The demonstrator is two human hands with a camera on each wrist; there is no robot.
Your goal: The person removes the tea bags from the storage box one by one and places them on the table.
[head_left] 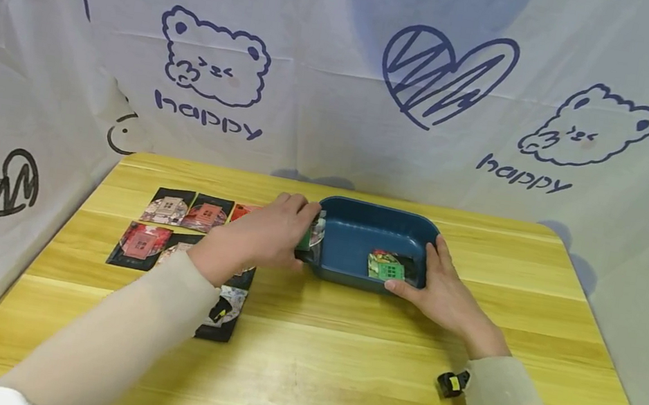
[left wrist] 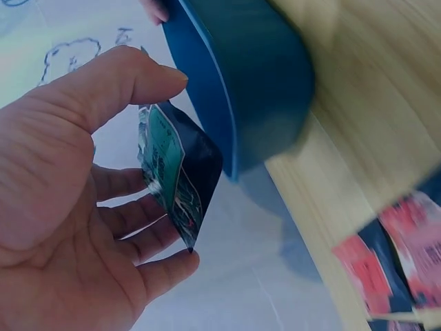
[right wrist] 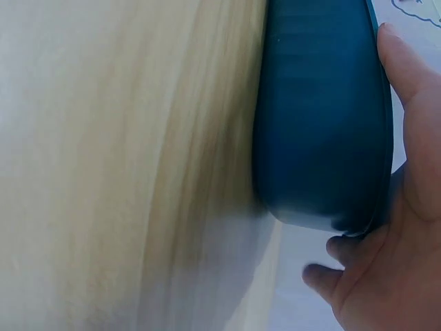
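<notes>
My left hand [head_left: 272, 233] is at the left end of a dark blue plastic basin [head_left: 346, 242]. Between its thumb and fingers it holds a black sachet with a green label [left wrist: 165, 155], tilted at the basin's rim. At the other end, my right hand [head_left: 449, 295] grips the basin's right wall, thumb on the front rim and fingers along the side. Inside the basin, by the front right corner, lies another green-labelled sachet [head_left: 387, 266]. The right wrist view shows the basin's outer wall [right wrist: 324, 117] beside the right hand's thumb and fingers.
Left of the basin, several black sachets lie in rows, among them a red-labelled one [head_left: 140, 245] and a pale-labelled one [head_left: 168, 207]. My left forearm partly covers them. A white cloth with drawings [head_left: 313, 110] hangs behind the wooden table [head_left: 300, 367].
</notes>
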